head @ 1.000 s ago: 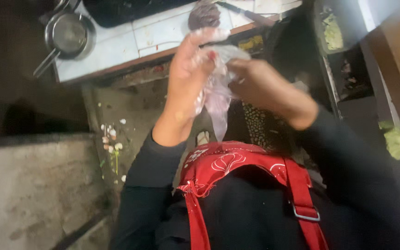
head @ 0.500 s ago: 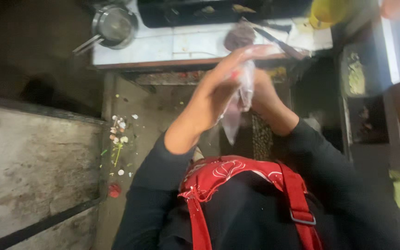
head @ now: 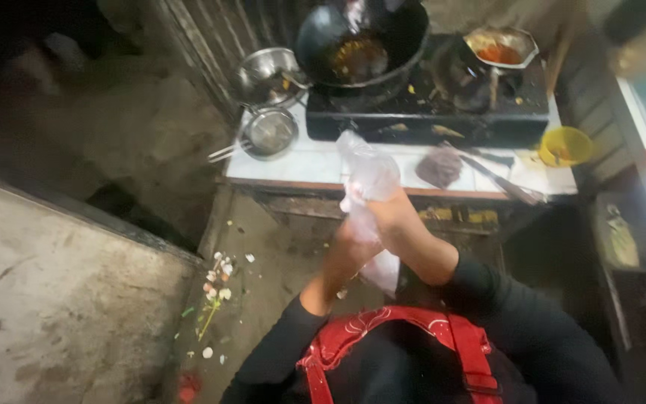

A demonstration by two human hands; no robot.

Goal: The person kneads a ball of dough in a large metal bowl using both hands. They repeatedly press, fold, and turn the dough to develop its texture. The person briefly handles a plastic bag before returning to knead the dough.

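Our left hand [head: 353,243] and right hand [head: 392,217] both close their fingers around a clear plastic bag [head: 370,177], held above the tiled worktop [head: 315,161] before the wok [head: 360,45].

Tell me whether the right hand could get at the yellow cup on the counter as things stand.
Probably not right away. The right hand is wrapped around a clear plastic bag, together with the left hand. The yellow cup sits off to the right on the tiled counter, with nothing standing between them.
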